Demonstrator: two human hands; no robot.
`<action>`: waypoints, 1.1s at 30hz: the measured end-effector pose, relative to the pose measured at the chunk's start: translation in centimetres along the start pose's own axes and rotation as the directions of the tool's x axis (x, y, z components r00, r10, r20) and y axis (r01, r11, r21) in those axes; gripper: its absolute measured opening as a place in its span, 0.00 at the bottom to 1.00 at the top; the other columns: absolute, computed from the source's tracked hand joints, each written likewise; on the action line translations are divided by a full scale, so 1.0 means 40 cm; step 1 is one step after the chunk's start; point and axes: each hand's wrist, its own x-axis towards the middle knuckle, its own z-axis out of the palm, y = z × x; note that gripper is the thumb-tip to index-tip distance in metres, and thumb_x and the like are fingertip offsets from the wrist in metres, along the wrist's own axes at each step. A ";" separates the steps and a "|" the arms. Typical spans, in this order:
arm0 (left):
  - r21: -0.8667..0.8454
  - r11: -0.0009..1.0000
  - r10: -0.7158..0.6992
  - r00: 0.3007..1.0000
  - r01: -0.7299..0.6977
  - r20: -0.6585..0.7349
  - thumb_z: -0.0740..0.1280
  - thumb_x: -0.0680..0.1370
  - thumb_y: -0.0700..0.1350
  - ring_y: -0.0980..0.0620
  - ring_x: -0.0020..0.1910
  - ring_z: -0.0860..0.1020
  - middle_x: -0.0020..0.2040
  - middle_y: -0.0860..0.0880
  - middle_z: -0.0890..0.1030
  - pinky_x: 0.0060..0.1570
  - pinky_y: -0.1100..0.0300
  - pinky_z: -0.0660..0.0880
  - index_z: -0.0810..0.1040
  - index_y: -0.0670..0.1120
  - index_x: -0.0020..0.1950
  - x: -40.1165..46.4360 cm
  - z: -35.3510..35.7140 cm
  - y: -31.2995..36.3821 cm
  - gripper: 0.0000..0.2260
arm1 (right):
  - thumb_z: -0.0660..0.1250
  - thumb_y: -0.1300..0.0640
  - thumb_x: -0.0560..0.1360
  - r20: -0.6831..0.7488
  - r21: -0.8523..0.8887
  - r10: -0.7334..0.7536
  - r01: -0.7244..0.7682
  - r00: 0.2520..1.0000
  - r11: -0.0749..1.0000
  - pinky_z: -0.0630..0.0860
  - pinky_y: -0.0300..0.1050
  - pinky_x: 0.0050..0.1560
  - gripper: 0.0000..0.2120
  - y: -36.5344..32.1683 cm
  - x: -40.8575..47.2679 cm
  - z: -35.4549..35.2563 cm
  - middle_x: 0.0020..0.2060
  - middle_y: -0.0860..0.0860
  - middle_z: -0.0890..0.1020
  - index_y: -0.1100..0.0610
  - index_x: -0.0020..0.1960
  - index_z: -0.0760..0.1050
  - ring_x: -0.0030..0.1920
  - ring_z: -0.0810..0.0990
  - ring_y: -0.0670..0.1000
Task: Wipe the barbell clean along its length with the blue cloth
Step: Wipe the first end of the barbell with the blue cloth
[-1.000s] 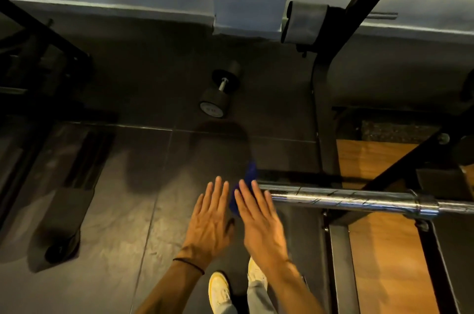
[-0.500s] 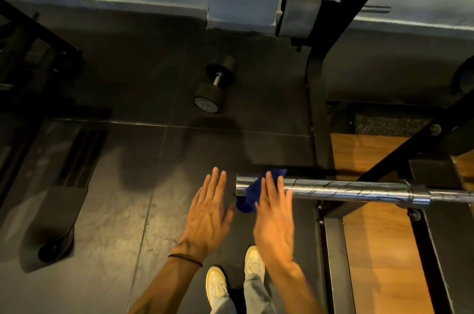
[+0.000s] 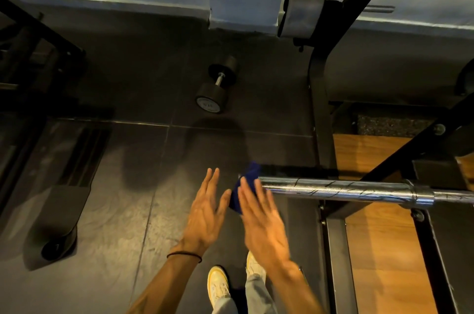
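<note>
A chrome barbell [image 3: 346, 189] lies level across the black rack, its sleeve end pointing left toward me. The blue cloth [image 3: 247, 180] covers that left end of the sleeve. My right hand [image 3: 259, 213] lies flat with straight fingers against the cloth at the bar's tip. Just left of the cloth, my left hand [image 3: 205, 211] is held flat with straight fingers, its thumb near the cloth; contact is not clear. A thin black band circles my left wrist.
A black dumbbell [image 3: 216, 88] lies on the dark rubber floor ahead. The black rack upright [image 3: 320, 119] and its base rails stand to the right over a wooden platform [image 3: 379, 249]. Dark machine parts [image 3: 59, 216] sit on the left. My shoes [image 3: 218, 285] show below.
My right hand slid the cloth leftward along the sleeve, back over the bar's end, after being farther right half a second ago. My left hand stayed beside it.
</note>
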 end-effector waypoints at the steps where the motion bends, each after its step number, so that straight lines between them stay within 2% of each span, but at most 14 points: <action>1: -0.032 0.999 0.000 1.000 0.000 0.001 0.58 0.81 0.58 0.64 0.75 0.52 0.78 0.58 0.54 0.71 0.68 0.52 0.54 0.55 0.80 0.000 -0.001 0.010 0.29 | 0.64 0.61 0.76 0.003 -0.004 0.041 -0.041 0.999 0.999 0.43 0.60 0.81 0.35 0.038 -0.004 0.000 0.83 0.55 0.51 0.59 0.81 0.58 0.82 0.49 0.61; 3: -0.176 0.981 -0.078 0.997 0.081 0.024 0.59 0.82 0.56 0.63 0.73 0.57 0.75 0.61 0.58 0.71 0.64 0.57 0.57 0.55 0.79 0.006 0.000 0.025 0.26 | 0.67 0.63 0.78 -0.018 0.093 0.312 -0.310 0.950 0.946 0.41 0.58 0.81 0.34 0.068 -0.019 -0.012 0.83 0.53 0.51 0.58 0.81 0.60 0.82 0.46 0.59; 5: -0.518 0.811 -0.259 0.961 0.271 0.097 0.61 0.82 0.52 0.58 0.71 0.66 0.74 0.56 0.66 0.70 0.59 0.64 0.66 0.55 0.74 0.027 0.006 0.047 0.20 | 0.67 0.62 0.77 -0.023 0.157 0.481 -0.471 0.877 0.868 0.44 0.56 0.81 0.35 0.018 -0.007 -0.015 0.83 0.54 0.53 0.60 0.81 0.59 0.83 0.44 0.58; 7: -0.763 0.463 -0.403 0.874 0.450 0.271 0.61 0.82 0.50 0.51 0.64 0.76 0.66 0.47 0.77 0.65 0.55 0.71 0.73 0.50 0.68 0.051 0.012 0.064 0.15 | 0.67 0.59 0.77 -0.024 0.132 0.297 -0.291 0.955 0.947 0.45 0.57 0.80 0.34 -0.043 0.004 0.004 0.82 0.57 0.54 0.63 0.80 0.60 0.82 0.47 0.60; 9: -0.784 0.314 -0.385 0.827 0.535 0.410 0.59 0.82 0.51 0.50 0.56 0.80 0.58 0.47 0.82 0.54 0.57 0.75 0.77 0.46 0.64 0.061 0.005 0.082 0.15 | 0.62 0.58 0.78 0.021 -0.012 -0.001 0.001 1.000 1.000 0.47 0.58 0.80 0.33 -0.012 0.003 0.007 0.82 0.58 0.52 0.62 0.81 0.58 0.82 0.50 0.61; 10: -0.776 0.323 -0.357 0.829 0.541 0.429 0.60 0.82 0.50 0.51 0.53 0.82 0.56 0.46 0.83 0.50 0.59 0.76 0.78 0.45 0.63 0.065 0.001 0.084 0.15 | 0.58 0.58 0.78 0.026 -0.051 -0.035 0.037 0.999 0.998 0.48 0.58 0.80 0.32 0.030 0.001 0.007 0.82 0.57 0.52 0.62 0.81 0.58 0.82 0.51 0.62; 12: -0.762 0.398 -0.328 0.855 0.510 0.401 0.63 0.81 0.46 0.49 0.53 0.83 0.55 0.44 0.84 0.49 0.61 0.77 0.79 0.43 0.62 0.070 -0.004 0.086 0.12 | 0.54 0.57 0.78 -0.012 -0.016 0.138 -0.138 0.990 0.990 0.46 0.58 0.80 0.31 0.093 -0.001 -0.018 0.82 0.58 0.53 0.63 0.80 0.59 0.81 0.52 0.62; 15: -0.760 0.458 -0.328 0.882 0.461 0.337 0.65 0.80 0.40 0.49 0.51 0.83 0.54 0.42 0.84 0.52 0.61 0.79 0.80 0.42 0.59 0.079 0.007 0.081 0.09 | 0.52 0.55 0.82 0.018 0.003 0.326 -0.326 0.945 0.945 0.44 0.60 0.80 0.32 0.041 0.019 -0.030 0.82 0.63 0.48 0.65 0.81 0.47 0.82 0.43 0.63; 19: -0.766 0.468 -0.335 0.891 0.440 0.306 0.64 0.80 0.35 0.51 0.46 0.82 0.51 0.42 0.83 0.49 0.59 0.78 0.80 0.43 0.57 0.087 0.019 0.074 0.08 | 0.67 0.57 0.75 0.069 -0.105 0.022 -0.015 0.997 0.994 0.45 0.57 0.81 0.41 0.005 0.028 -0.004 0.82 0.59 0.51 0.62 0.82 0.51 0.82 0.47 0.60; 22: -0.750 0.472 -0.341 0.881 0.463 0.329 0.66 0.79 0.37 0.50 0.49 0.83 0.51 0.44 0.84 0.47 0.62 0.80 0.79 0.44 0.60 0.089 0.015 0.070 0.10 | 0.73 0.55 0.73 0.082 -0.089 0.276 -0.269 0.958 0.959 0.42 0.57 0.81 0.43 0.059 0.019 -0.030 0.82 0.59 0.53 0.63 0.81 0.56 0.82 0.48 0.61; 24: -0.743 0.485 -0.336 0.882 0.462 0.330 0.66 0.79 0.37 0.50 0.49 0.82 0.51 0.45 0.84 0.47 0.62 0.80 0.79 0.43 0.61 0.093 0.017 0.065 0.11 | 0.67 0.55 0.78 0.033 -0.029 0.361 -0.360 0.932 0.932 0.45 0.58 0.80 0.34 0.014 0.034 -0.033 0.81 0.60 0.56 0.65 0.79 0.59 0.82 0.50 0.62; 28: -0.749 0.478 -0.311 0.886 0.458 0.343 0.65 0.79 0.37 0.50 0.51 0.81 0.53 0.43 0.84 0.53 0.58 0.78 0.78 0.41 0.63 0.093 0.021 0.060 0.12 | 0.53 0.54 0.80 0.045 -0.084 0.044 -0.040 0.998 0.996 0.50 0.58 0.80 0.29 0.006 0.047 -0.014 0.81 0.57 0.59 0.61 0.79 0.63 0.81 0.54 0.61; 32: -0.705 0.550 -0.317 0.893 0.448 0.320 0.68 0.78 0.36 0.48 0.52 0.82 0.53 0.44 0.84 0.57 0.55 0.78 0.79 0.44 0.60 0.096 0.020 0.062 0.11 | 0.52 0.55 0.81 -0.017 -0.025 0.381 -0.381 0.925 0.924 0.45 0.58 0.81 0.28 0.050 0.047 -0.043 0.80 0.59 0.59 0.63 0.79 0.61 0.81 0.53 0.62; 33: -0.696 0.568 -0.326 0.896 0.440 0.301 0.69 0.78 0.36 0.48 0.51 0.82 0.52 0.43 0.84 0.57 0.55 0.78 0.79 0.43 0.60 0.099 0.024 0.060 0.12 | 0.51 0.55 0.80 0.004 -0.003 0.359 -0.359 0.933 0.933 0.48 0.58 0.80 0.28 0.020 0.049 -0.044 0.80 0.60 0.61 0.64 0.78 0.62 0.81 0.54 0.63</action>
